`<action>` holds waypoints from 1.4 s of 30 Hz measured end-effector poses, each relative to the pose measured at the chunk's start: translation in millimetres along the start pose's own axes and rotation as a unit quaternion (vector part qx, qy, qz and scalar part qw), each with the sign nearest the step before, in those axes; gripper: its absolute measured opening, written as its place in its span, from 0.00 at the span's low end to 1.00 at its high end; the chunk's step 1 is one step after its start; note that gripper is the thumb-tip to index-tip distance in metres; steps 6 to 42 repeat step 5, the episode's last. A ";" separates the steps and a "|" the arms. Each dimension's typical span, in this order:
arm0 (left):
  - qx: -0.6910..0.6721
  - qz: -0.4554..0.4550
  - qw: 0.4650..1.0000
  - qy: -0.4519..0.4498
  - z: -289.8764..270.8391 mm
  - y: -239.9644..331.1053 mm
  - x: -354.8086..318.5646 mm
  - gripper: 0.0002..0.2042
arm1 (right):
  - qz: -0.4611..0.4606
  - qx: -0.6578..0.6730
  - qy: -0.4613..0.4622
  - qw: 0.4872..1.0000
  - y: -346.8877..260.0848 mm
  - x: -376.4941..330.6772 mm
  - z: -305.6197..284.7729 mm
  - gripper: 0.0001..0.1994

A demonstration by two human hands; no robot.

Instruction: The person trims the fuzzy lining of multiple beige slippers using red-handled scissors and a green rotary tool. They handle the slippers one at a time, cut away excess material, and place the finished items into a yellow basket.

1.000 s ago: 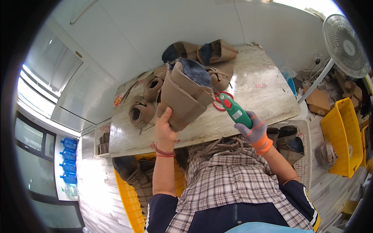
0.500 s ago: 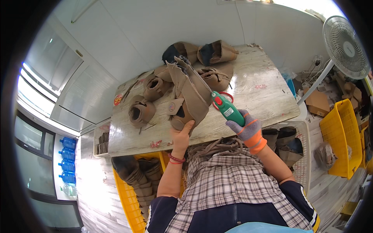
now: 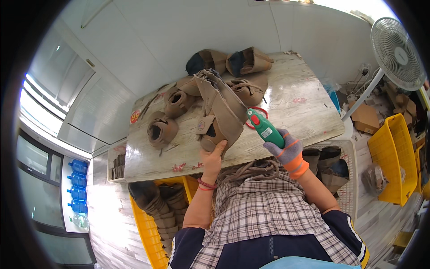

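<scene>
My bare left hand (image 3: 212, 157) is closed round the lower end of a brown boot upper (image 3: 223, 105), thumb pressed on its outside. The tall open end of the upper points away from me, and a tab with a round patch hangs on its left side. In a grey and orange glove, my right hand (image 3: 288, 152) wraps the handle of a green hand-held power tool (image 3: 266, 130) with a red button. The tool's front end is at the upper's right edge; its working tip is too small to make out. A red ring-shaped thing (image 3: 263, 110) lies behind the tool.
Several more brown uppers (image 3: 162, 129) lie on the worn wooden table (image 3: 309, 105). Below its front edge stand a yellow crate (image 3: 139, 213) and a white basket (image 3: 354, 179) of uppers. At right are a standing fan (image 3: 397, 56) and another yellow crate (image 3: 389, 157).
The boot upper has shifted slightly right, its top end dropping a little. The tool and my right hand have moved a little right and nearer to me.
</scene>
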State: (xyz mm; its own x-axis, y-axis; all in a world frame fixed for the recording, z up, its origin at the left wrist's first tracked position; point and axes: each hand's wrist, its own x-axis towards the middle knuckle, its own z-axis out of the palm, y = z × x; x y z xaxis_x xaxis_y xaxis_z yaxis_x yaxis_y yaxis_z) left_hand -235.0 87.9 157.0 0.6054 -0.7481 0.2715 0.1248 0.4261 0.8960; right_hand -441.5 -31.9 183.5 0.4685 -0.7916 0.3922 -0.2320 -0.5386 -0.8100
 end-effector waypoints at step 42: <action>0.150 0.059 0.987 -0.016 0.5 -5.0 -5.5 0.22 | 0.045 0.008 0.007 0.999 -6.0 -1.6 1.8 0.29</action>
